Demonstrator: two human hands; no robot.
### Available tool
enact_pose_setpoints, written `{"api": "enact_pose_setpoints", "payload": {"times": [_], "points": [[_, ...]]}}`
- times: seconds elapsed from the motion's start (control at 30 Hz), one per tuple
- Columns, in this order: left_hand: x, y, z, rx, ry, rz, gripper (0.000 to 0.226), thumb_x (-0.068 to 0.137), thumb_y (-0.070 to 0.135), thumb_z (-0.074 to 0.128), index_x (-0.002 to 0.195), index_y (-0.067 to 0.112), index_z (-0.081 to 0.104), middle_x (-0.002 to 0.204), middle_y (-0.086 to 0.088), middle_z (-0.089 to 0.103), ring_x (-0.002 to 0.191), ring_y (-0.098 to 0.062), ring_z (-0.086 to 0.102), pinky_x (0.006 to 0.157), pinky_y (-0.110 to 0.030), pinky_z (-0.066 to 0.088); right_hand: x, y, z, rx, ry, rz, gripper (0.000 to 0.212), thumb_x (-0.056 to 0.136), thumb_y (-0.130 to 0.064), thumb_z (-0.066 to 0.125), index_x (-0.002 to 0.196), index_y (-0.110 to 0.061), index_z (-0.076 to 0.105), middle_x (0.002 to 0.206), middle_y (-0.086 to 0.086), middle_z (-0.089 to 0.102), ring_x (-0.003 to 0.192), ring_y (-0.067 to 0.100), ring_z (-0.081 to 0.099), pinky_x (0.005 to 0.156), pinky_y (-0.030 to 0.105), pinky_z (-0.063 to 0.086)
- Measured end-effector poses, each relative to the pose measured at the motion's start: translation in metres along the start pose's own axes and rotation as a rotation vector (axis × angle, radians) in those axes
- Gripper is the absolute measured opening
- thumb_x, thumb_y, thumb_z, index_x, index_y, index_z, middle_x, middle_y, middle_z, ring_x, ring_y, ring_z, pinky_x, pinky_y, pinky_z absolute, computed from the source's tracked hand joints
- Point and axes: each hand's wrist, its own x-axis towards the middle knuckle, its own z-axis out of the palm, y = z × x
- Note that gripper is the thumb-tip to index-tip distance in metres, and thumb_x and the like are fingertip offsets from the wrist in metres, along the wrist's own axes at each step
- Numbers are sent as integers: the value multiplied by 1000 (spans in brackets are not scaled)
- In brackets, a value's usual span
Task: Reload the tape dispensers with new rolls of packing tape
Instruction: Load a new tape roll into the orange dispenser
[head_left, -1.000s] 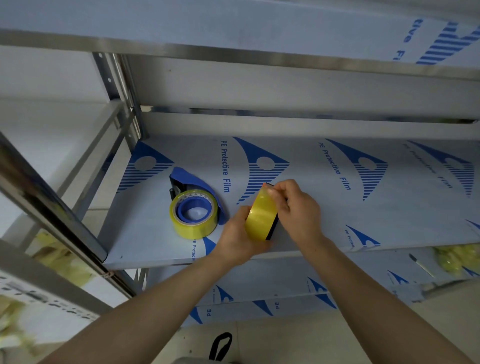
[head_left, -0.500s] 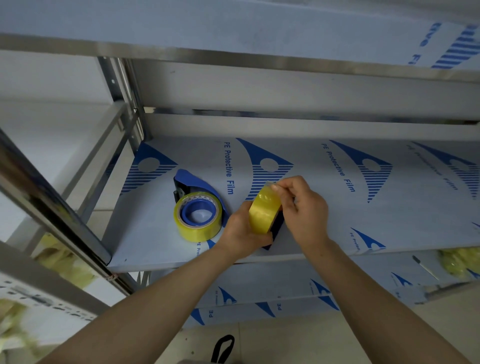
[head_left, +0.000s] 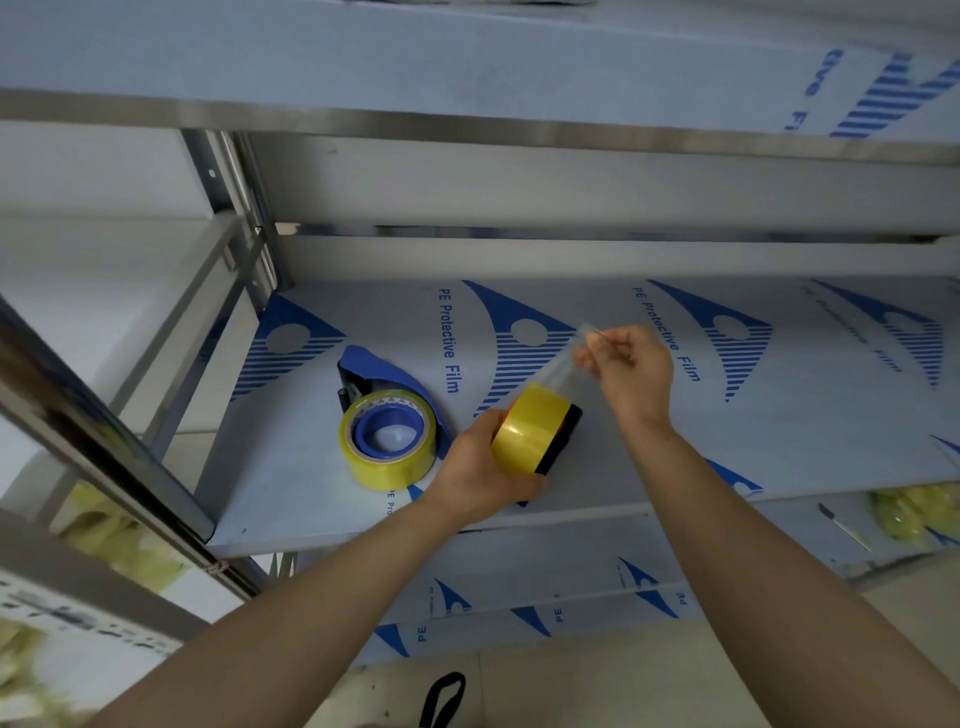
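Observation:
My left hand (head_left: 480, 467) grips a yellow roll of packing tape (head_left: 530, 428) mounted on a dark dispenser (head_left: 563, 441), held on edge above the shelf's front. My right hand (head_left: 626, 371) pinches the free end of the clear tape strip (head_left: 563, 366), which stretches up and right from the roll. To the left, a blue dispenser (head_left: 387, 376) lies flat on the shelf with a second yellow tape roll (head_left: 387, 439) seated around its blue hub.
The metal shelf (head_left: 727, 441) is covered in white film printed with blue logos. Another shelf hangs close overhead (head_left: 467, 62). A lower shelf at right holds a small knife (head_left: 844, 527) and yellowish crumpled tape (head_left: 914, 514). A steel upright (head_left: 244, 208) stands at left.
My right hand has lifted away from the roll, up and to the right, drawing out a length of clear tape. My left hand keeps its hold on the roll and dispenser.

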Motion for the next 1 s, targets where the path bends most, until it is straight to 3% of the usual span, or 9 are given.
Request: {"api": "enact_pose_setpoints", "payload": {"times": [0.17,0.4,0.47,0.57,0.7,0.83,0.93,1.0], "points": [[-3,-3,-5,1,-35,17,61,63,12,82,110,27,46,94,9,57,88,-12,57,64,-14,45,5,8,2,62,46,190,9,90,-12,57,81,-11,56,85,16,69,66,15,66,71,29,56],[-8,-16,-14,62,-39,-14,55,58,26,84,100,25,50,96,-1,64,90,-20,62,80,-37,52,1,22,8,-201,-86,295,18,89,-26,59,81,-10,61,85,5,62,82,19,57,77,33,48],[-9,-19,-11,73,-13,-1,48,59,27,80,95,30,49,100,-5,66,94,-23,64,84,-39,53,-5,23,13,-183,-142,381,20,91,-26,55,82,-9,60,80,4,58,75,18,54,73,31,43],[-8,-21,-9,72,2,4,45,64,19,80,86,37,46,101,-6,66,96,-23,64,85,-38,52,-8,21,18,-124,-161,472,27,93,-25,53,67,-15,53,76,6,58,71,20,53,70,34,45],[-7,-16,-15,34,-5,15,45,66,14,80,87,35,47,86,6,61,87,-19,61,74,-27,50,-1,5,19,-126,-70,291,20,93,-24,52,76,-14,52,79,1,54,80,19,53,74,34,45],[1,2,-21,35,-75,-26,49,65,18,82,95,32,46,88,11,58,85,-11,57,76,-25,48,5,-14,21,-189,-74,8,13,93,-21,51,90,-9,54,86,4,54,82,16,51,62,21,39],[5,9,-20,-20,-47,-79,52,64,29,83,104,27,50,91,9,58,82,-6,56,72,-24,49,2,-13,23,-215,-85,-82,18,93,-20,52,97,-2,56,89,4,55,78,13,50,53,4,38],[5,10,-16,-48,-11,-97,54,65,31,83,106,25,48,89,12,56,78,-1,54,65,-18,47,-2,-12,24,-199,-75,-99,18,93,-21,53,97,-4,56,88,4,56,72,8,50,51,-1,37]]}}
